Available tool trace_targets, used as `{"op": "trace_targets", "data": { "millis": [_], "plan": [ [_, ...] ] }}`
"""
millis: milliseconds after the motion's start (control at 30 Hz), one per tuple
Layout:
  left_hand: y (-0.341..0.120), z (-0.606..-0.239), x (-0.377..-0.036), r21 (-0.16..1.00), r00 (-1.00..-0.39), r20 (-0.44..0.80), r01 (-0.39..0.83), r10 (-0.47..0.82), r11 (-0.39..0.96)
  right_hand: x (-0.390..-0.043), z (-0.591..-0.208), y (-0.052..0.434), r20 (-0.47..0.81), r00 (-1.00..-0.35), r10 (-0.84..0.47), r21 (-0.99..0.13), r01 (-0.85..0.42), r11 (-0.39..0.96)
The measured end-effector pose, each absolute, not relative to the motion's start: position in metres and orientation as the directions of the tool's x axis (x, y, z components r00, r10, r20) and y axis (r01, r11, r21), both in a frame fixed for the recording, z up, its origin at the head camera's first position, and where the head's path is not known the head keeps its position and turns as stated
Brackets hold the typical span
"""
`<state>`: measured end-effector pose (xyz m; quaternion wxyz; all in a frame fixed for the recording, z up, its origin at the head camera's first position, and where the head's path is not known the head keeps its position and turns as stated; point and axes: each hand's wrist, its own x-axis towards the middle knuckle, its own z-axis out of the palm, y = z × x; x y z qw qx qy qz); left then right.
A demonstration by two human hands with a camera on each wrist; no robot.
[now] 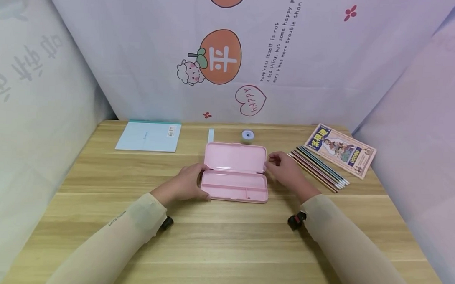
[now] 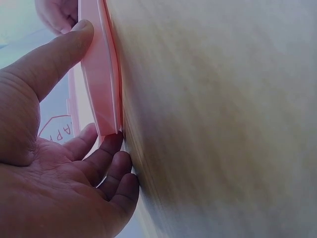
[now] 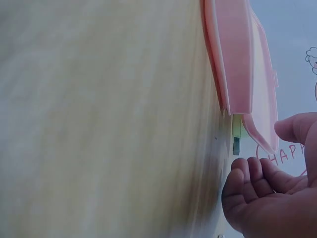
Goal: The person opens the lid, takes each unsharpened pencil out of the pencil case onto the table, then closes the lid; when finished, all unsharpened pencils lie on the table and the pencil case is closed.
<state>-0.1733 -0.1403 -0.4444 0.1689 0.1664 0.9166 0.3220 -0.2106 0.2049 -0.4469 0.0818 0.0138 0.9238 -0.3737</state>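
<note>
A pink pencil case (image 1: 223,193) lies unfolded in the middle of the table, its lid (image 1: 235,157) tilted back behind the tray. Thin walls divide the tray into compartments. My left hand (image 1: 186,183) holds the left end of the case. In the left wrist view, the thumb presses the near side of the case (image 2: 99,74) and the fingertips lie at its far corner. At the other end is my right hand (image 1: 288,171), close to the lid's right edge. The right wrist view shows its thumb near the lid (image 3: 265,74), fingers loosely bent with nothing in them.
Several pencils (image 1: 318,168) lie right of my right hand, beside an illustrated booklet (image 1: 341,150). A pale blue notebook (image 1: 148,137) rests at the back left. Behind the lid are a light blue strip (image 1: 211,135) and a small round lilac item (image 1: 248,135).
</note>
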Motion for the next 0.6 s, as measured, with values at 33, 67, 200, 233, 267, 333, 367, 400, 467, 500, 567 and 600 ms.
{"op": "trace_targets", "data": {
  "millis": [33,67,200,233,267,333,367,400,467,500,567,600],
  "plan": [
    [-0.1399,-0.4444,-0.1732,0.645,-0.887,-0.203,0.198,0.415,0.738,-0.2115,-0.4471,0.2049,-0.171,-0.985,-0.036,-0.688,0.093,0.720],
    [-0.1396,-0.4447,-0.1733,0.643,-0.887,-0.203,0.199,0.415,0.740,-0.2122,-0.4476,0.2049,-0.179,-0.983,-0.035,-0.689,0.100,0.718],
    [-0.1380,-0.4441,-0.1729,0.643,-0.888,-0.200,0.200,0.414,0.739,-0.2153,-0.4478,0.2048,-0.178,-0.983,-0.049,-0.708,0.093,0.700],
    [-0.1379,-0.4440,-0.1730,0.643,-0.888,-0.197,0.202,0.415,0.739,-0.2157,-0.4473,0.2047,-0.173,-0.983,-0.054,-0.714,0.088,0.694],
    [-0.1378,-0.4437,-0.1730,0.646,-0.889,-0.196,0.201,0.414,0.737,-0.2163,-0.4470,0.2046,-0.168,-0.984,-0.056,-0.724,0.085,0.684],
    [-0.1379,-0.4431,-0.1728,0.648,-0.889,-0.195,0.199,0.413,0.735,-0.2170,-0.4459,0.2042,-0.156,-0.986,-0.061,-0.737,0.075,0.672],
    [-0.1383,-0.4437,-0.1729,0.648,-0.889,-0.196,0.199,0.413,0.736,-0.2170,-0.4454,0.2042,-0.154,-0.986,-0.066,-0.742,0.071,0.667],
    [-0.1387,-0.4441,-0.1728,0.646,-0.890,-0.199,0.197,0.411,0.737,-0.2168,-0.4445,0.2038,-0.149,-0.986,-0.069,-0.750,0.067,0.658],
    [-0.1393,-0.4450,-0.1726,0.641,-0.891,-0.204,0.192,0.406,0.743,-0.2159,-0.4429,0.2035,-0.145,-0.987,-0.073,-0.757,0.063,0.651],
    [-0.1397,-0.4455,-0.1724,0.637,-0.892,-0.207,0.189,0.402,0.747,-0.2153,-0.4420,0.2036,-0.140,-0.987,-0.076,-0.758,0.058,0.650],
    [-0.1401,-0.4466,-0.1720,0.640,-0.896,-0.206,0.181,0.394,0.747,-0.2142,-0.4406,0.2043,-0.132,-0.988,-0.082,-0.767,0.050,0.640],
    [-0.1403,-0.4471,-0.1720,0.648,-0.898,-0.206,0.172,0.388,0.742,-0.2139,-0.4401,0.2048,-0.127,-0.989,-0.083,-0.772,0.046,0.634]
  ]
}}
